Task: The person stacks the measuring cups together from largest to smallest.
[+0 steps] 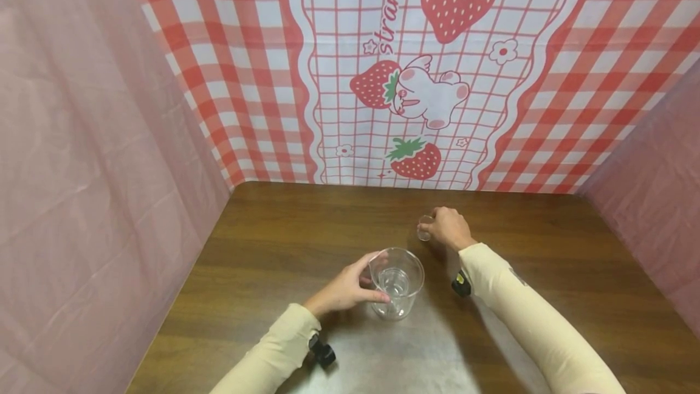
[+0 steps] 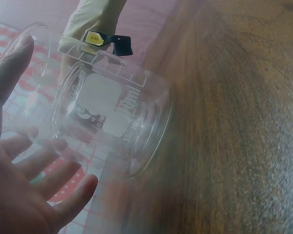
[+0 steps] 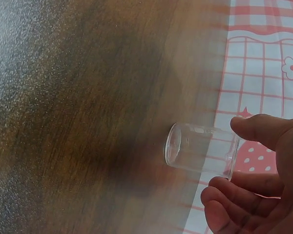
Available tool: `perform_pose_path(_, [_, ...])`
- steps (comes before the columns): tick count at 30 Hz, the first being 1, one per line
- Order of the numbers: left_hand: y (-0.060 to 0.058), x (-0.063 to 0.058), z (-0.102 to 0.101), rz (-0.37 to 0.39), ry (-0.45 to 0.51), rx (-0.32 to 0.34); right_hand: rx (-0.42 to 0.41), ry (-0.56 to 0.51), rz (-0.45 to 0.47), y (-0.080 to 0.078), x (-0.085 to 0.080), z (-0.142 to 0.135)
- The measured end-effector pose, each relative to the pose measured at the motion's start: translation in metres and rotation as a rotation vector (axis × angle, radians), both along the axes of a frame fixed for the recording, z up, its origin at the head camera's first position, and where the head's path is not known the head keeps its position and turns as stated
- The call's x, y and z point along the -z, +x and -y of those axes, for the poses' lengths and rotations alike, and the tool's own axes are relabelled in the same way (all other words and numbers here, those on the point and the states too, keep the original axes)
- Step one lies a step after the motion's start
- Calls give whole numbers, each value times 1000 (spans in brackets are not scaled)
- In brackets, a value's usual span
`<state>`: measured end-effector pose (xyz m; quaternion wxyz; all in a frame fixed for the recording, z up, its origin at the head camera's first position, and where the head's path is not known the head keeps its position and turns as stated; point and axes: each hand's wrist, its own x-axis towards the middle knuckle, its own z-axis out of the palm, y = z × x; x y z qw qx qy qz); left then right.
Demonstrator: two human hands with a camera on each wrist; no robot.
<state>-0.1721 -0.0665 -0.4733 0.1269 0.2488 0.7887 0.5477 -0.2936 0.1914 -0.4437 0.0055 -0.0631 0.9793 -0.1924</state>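
Note:
A large clear glass beaker [image 1: 401, 306] stands on the wooden table in front of me; a smaller round glass shape shows inside it. White scale marks and lettering run along the beaker's wall [image 2: 132, 114] in the left wrist view. My left hand [image 1: 350, 284] holds the beaker near its rim from the left, thumb on the near side and fingers behind. Farther back and to the right, my right hand [image 1: 451, 228] pinches a small clear glass beaker [image 3: 198, 146] by its rim between thumb and fingers. Its base appears at the tabletop; whether it touches cannot be told.
The brown wooden table [image 1: 273, 230] meets a red-and-white checked cloth with strawberries [image 1: 415, 160] at the back. Pink cloth [image 1: 98, 169] hangs at the left and right sides. A dark wrist camera [image 1: 322, 352] sits on the left sleeve.

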Motion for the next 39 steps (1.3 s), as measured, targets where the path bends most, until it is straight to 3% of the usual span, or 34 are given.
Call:
perform_pose_path(23, [1, -1, 0, 0, -1, 1, -2, -20, -55, 1, -8, -4])
perform_pose_path(39, [0, -1, 0, 11, -5, 2, -72, -47, -126, 11, -23, 5])
